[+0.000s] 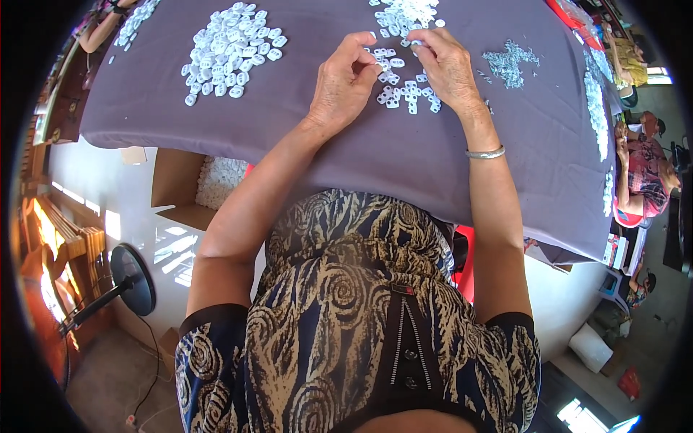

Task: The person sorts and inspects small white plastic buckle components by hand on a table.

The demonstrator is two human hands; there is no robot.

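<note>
My left hand (pixel 346 81) is closed in a pinch on a small white plastic piece (pixel 379 68), with the index finger raised apart from the thumb. Opposite it, my right hand (pixel 449 71) has thumb and fingers drawn together at a small white piece (pixel 406 43); its exact shape is hard to make out. Beneath and between the hands lies a loose group of flat white plastic pieces with dark holes (pixel 411 92). Just beyond my fingertips is a heap of similar white pieces (pixel 408 13).
A large pile of oval white pieces (pixel 231 50) lies left on the grey-brown tablecloth (pixel 289 108). Small clear slivers (pixel 511 63) are heaped at right. Other people (pixel 644 169) sit along the table. A cardboard box (pixel 177 180) of white pieces and a fan (pixel 133 278) stand at lower left.
</note>
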